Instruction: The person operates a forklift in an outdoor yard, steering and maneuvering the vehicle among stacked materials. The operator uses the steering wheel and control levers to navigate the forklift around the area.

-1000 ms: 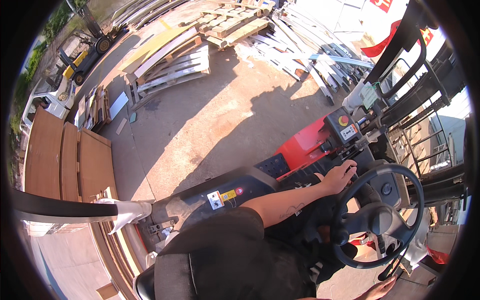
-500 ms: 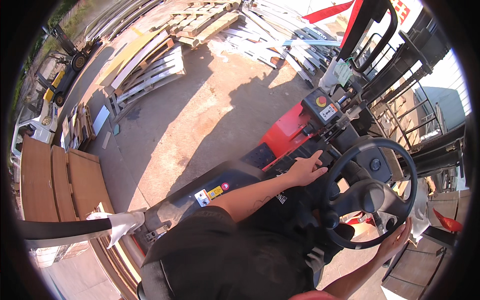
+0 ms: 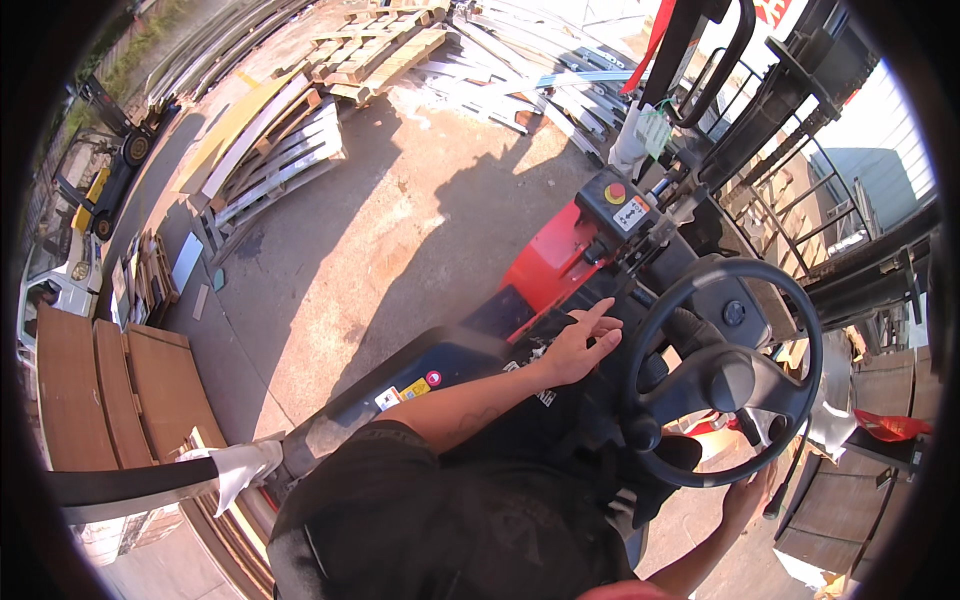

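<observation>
I am seated at a forklift's black steering wheel (image 3: 808,320), which has a round spinner knob (image 3: 645,433) on its left side. My left hand (image 3: 583,345) is held left of the wheel, above the dark panel, with fingers extended and nothing in them. My right hand (image 3: 745,495) is by the wheel's lower rim; its fingertips are partly hidden behind the rim, so its grip does not show. Just right of that hand is a thin black lever (image 3: 790,480) with a dark end knob.
A red emergency button (image 3: 614,193) tops the control box ahead. The mast (image 3: 770,130) rises at the upper right. Wooden pallets (image 3: 375,50), metal profiles (image 3: 560,80) and brown boards (image 3: 70,385) lie around the yard. Another forklift (image 3: 105,180) stands far left.
My right hand has moved left along the wheel's lower side, and the black lever beside it now shows. My left hand keeps its extended pose. The whole view has shifted slightly.
</observation>
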Available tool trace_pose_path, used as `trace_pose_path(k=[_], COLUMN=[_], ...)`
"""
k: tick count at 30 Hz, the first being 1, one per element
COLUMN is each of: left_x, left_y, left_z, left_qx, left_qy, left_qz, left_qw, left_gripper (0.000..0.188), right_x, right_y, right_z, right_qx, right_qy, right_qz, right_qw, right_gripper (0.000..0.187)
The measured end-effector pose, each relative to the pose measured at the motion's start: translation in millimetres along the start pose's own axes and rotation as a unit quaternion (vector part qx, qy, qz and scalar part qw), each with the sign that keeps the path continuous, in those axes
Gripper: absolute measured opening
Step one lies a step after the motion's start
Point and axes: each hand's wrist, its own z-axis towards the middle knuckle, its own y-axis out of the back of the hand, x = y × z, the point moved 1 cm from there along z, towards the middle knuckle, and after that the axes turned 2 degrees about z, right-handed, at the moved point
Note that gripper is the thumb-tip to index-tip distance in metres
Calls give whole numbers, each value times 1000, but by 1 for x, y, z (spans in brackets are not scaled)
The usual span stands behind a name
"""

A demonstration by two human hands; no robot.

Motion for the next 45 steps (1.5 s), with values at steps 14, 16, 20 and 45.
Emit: trace_pose_path(k=[14, 16, 20, 45], left_x=[-14, -17, -21, -109], left_y=[-1, 2, 6, -57], left_z=[-9, -18, -33, -77], left_qx=[25, 36, 39, 75], left_qy=[-10, 1, -23, -345], left_qz=[-134, -160, -129, 201], left_qw=[991, 986, 991, 914], left_gripper=[76, 77, 79, 78], right_x=[10, 11, 11, 4], right_y=[-2, 3, 12, 0], right_z=[-20, -23, -16, -39], right_qx=[-36, -44, -74, -52], right_qy=[29, 27, 37, 19], right_qz=[32, 24, 17, -24], right_qw=[998, 998, 996, 998], right_gripper=[44, 45, 45, 46])
